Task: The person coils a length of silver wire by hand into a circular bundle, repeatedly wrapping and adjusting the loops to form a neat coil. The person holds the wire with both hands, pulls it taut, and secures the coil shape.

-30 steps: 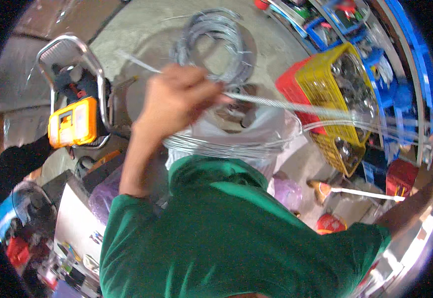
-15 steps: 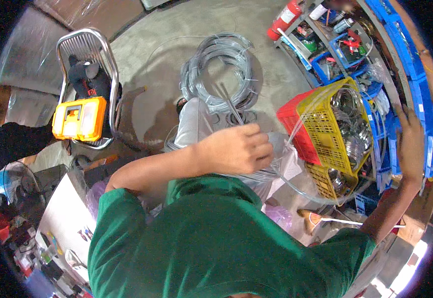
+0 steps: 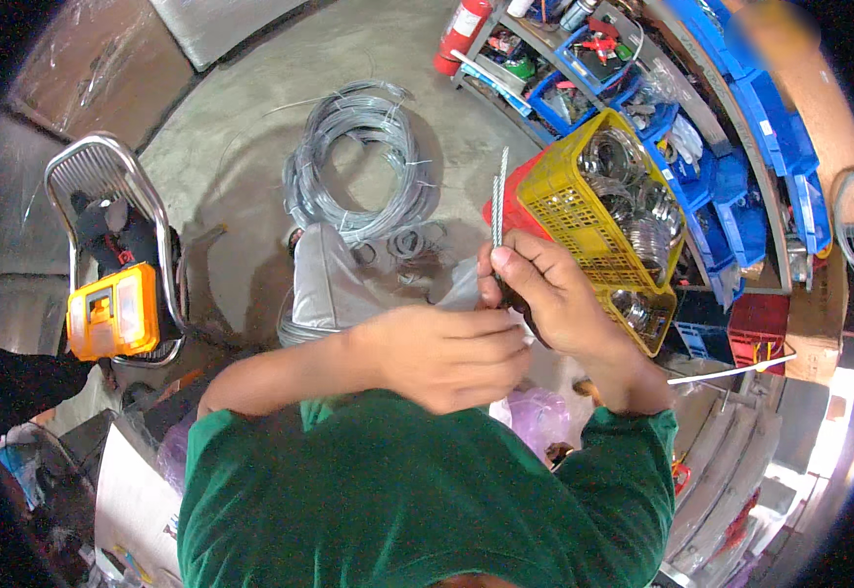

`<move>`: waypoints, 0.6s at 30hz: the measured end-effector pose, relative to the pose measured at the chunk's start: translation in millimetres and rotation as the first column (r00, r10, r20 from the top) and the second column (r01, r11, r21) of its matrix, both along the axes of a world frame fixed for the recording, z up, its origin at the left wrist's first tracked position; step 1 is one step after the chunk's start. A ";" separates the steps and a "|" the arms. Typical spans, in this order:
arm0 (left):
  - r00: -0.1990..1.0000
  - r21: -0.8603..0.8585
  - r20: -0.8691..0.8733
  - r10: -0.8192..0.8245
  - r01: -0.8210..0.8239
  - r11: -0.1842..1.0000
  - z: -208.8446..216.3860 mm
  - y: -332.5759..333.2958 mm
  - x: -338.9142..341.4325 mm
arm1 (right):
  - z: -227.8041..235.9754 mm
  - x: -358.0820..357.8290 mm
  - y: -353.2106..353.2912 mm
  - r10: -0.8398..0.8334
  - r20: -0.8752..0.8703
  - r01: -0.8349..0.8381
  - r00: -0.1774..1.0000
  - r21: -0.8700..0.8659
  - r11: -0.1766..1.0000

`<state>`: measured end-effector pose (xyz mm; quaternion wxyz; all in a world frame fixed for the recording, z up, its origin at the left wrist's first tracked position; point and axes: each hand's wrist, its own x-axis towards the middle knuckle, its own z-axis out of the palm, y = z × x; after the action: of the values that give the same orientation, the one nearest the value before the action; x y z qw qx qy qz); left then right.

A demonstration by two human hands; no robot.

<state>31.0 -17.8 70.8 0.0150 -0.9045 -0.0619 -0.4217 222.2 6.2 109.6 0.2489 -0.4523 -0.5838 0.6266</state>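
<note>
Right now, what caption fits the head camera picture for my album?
Right hand pinching two wire rope ends, left hand close by, wire coil on the floor.

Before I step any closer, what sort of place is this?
Probably a workshop or storeroom for wire or cable work: a big silvery coil lies on the bare floor, a yellow crate holds smaller metal coils, and blue bins line the right side.

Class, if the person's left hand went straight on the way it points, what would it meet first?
Probably the right wrist, next in line to the right of the left hand; depth is unclear, so it might pass underneath.
</note>
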 end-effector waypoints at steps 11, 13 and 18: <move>0.721 -0.790 0.599 0.349 0.602 0.112 -14.8 16.4 11.2 | 4.6 8.1 -15.7 -0.017 -0.203 -0.056 0.979 -0.352 0.934; 0.725 -0.782 0.614 0.311 0.612 0.118 -16.4 17.4 7.9 | 6.0 8.5 -17.1 0.003 -0.223 -0.091 0.975 -0.384 0.919; 0.657 -0.736 0.661 0.364 0.663 0.140 -20.2 18.9 9.7 | 4.0 7.8 -21.0 0.020 -0.249 -0.122 0.968 -0.401 0.908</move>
<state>40.8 1.0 50.7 -0.6480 -0.4296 -0.2125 -0.5920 230.0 -14.8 113.6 0.1933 -0.3941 -0.4199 0.7944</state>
